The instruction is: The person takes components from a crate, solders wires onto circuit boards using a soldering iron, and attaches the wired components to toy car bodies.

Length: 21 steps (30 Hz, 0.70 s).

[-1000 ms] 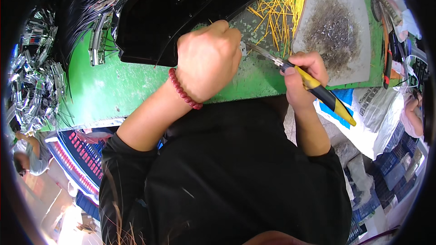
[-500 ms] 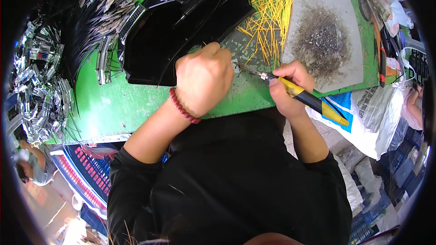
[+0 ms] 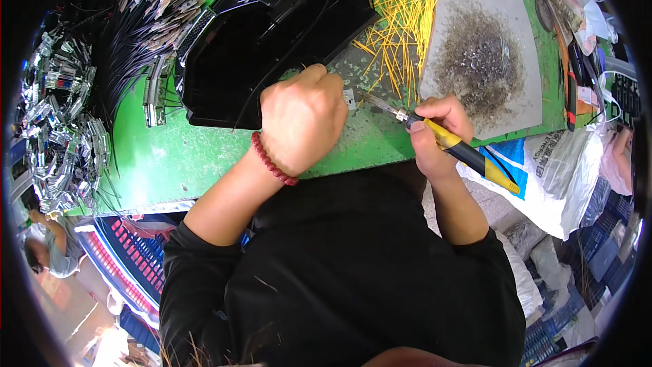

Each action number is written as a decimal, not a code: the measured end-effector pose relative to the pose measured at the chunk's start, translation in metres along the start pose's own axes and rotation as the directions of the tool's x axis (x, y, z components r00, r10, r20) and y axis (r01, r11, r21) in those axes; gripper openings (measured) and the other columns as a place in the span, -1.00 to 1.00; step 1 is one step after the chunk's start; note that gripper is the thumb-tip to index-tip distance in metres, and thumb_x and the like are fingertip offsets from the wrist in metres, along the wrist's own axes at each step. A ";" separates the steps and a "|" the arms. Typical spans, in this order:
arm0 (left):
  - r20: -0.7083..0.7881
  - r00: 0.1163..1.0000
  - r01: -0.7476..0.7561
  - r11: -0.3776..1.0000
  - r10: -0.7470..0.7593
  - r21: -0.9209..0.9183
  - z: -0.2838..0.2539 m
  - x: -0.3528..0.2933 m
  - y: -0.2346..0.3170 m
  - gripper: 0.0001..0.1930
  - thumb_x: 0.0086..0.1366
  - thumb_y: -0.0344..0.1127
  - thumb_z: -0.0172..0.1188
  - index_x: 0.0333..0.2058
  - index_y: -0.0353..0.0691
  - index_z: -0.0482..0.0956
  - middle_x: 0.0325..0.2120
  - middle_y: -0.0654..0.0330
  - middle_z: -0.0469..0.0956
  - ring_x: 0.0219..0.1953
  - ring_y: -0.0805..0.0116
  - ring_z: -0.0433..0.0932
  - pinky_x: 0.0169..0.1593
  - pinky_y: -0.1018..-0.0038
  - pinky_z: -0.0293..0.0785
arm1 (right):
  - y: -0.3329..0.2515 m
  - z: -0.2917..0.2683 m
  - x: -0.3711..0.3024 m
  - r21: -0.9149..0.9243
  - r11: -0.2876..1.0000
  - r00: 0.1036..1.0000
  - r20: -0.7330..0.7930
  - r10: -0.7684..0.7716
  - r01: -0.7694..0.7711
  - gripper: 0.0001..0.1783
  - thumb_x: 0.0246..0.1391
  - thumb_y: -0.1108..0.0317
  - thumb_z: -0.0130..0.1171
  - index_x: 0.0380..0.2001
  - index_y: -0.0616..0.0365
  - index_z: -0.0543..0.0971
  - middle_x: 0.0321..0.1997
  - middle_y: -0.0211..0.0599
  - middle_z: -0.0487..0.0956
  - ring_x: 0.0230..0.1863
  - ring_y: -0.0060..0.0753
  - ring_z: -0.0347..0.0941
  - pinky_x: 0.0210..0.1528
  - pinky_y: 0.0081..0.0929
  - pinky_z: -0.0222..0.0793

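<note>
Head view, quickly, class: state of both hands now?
Left hand: closed; whether it holds anything cannot be told.
Right hand: closed, holding a yellow-and-black pen-shaped tool.

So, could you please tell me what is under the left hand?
The green table shows around the left hand, with a small pale piece at the hand's right edge, near the tip of the yellow-and-black tool. Whatever lies directly beneath the hand is covered.

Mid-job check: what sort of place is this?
Probably a small electronics assembly workshop: the green bench carries heaped silvery parts and loose yellow strands, and what looks like a soldering iron is held at its edge.
</note>
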<state>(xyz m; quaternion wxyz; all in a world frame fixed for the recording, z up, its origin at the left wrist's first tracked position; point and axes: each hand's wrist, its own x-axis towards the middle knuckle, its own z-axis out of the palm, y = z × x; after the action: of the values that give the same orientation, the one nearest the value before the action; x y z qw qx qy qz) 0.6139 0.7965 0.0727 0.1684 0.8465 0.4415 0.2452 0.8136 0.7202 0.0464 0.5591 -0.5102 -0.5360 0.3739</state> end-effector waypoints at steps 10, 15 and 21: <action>0.022 0.998 0.066 0.998 -0.066 0.002 0.004 -0.002 0.004 -0.87 -0.04 -0.46 0.20 -0.64 -0.20 0.41 -0.62 0.19 0.41 -0.63 0.19 0.50 -0.57 0.36 0.44 | -0.001 -0.002 -0.002 0.038 0.999 0.998 -0.043 -0.036 0.037 -0.79 -0.10 0.44 0.27 -0.40 0.26 0.46 -0.50 -0.38 0.49 -0.55 -0.74 0.27 -0.51 -0.71 0.18; 0.032 0.995 0.092 0.995 -0.091 -0.030 0.001 -0.004 0.003 -0.87 0.00 -0.45 0.21 -0.63 -0.20 0.42 -0.61 0.19 0.42 -0.63 0.18 0.50 -0.57 0.35 0.45 | 0.002 -0.004 -0.004 0.065 0.998 0.999 -0.041 -0.014 0.016 -0.78 -0.07 0.42 0.27 -0.39 0.26 0.45 -0.51 -0.41 0.48 -0.56 -0.75 0.25 -0.52 -0.71 0.16; 0.011 0.995 0.098 0.990 -0.097 -0.101 -0.002 -0.003 -0.001 -0.89 -0.02 -0.48 0.28 -0.61 -0.23 0.51 -0.63 0.18 0.44 -0.67 0.23 0.43 -0.58 0.41 0.34 | 0.002 -0.002 -0.002 0.092 0.996 0.999 -0.048 -0.009 0.013 -0.76 -0.06 0.40 0.28 -0.38 0.26 0.44 -0.52 -0.43 0.46 -0.56 -0.77 0.22 -0.53 -0.72 0.13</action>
<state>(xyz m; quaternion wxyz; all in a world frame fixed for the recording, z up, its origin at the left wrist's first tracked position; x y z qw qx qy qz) 0.6109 0.7947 0.0734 0.2243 0.8150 0.4688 0.2564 0.8150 0.7182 0.0438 0.5966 -0.4895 -0.5077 0.3829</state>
